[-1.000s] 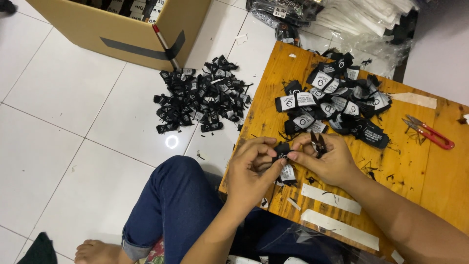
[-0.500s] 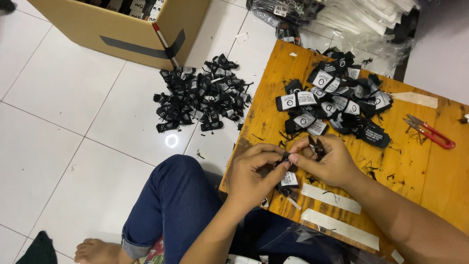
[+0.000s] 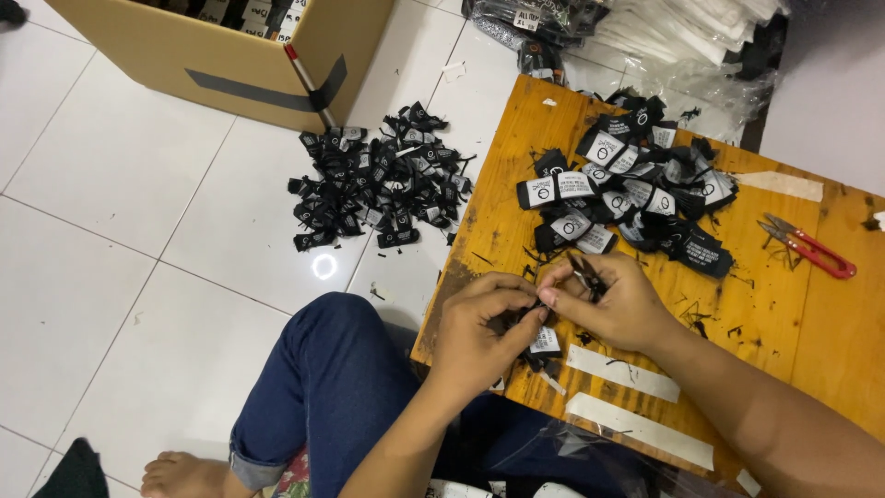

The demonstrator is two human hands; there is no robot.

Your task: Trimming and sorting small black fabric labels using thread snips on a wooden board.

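Wooden board (image 3: 516, 138), orange-brown, is lying low over the white tiled floor (image 3: 111, 277), and from the head camera, the only view, both hands are meeting at its near edge. Left hand (image 3: 475, 332) is pinching a small black label with a white tag (image 3: 544, 343), fingers curled closed around it, holding it just over the board's edge. Right hand (image 3: 622, 304) is gripping small dark snips (image 3: 585, 275), fingers closed on them, the tip sitting right beside the label. Further up the board a pile of black-and-white labels (image 3: 627, 194) is waiting, which looks like the stock not yet handled. Down on the tiles, left of the board, a heap of black labels (image 3: 378, 184) is lying beside a cardboard box (image 3: 230, 55); I'd judge those finished. The two lots are looking roughly similar in size, so this seems around halfway. Red snips (image 3: 811, 249) are resting untouched at the far right, with thread scraps (image 3: 701, 314) scattered near them.
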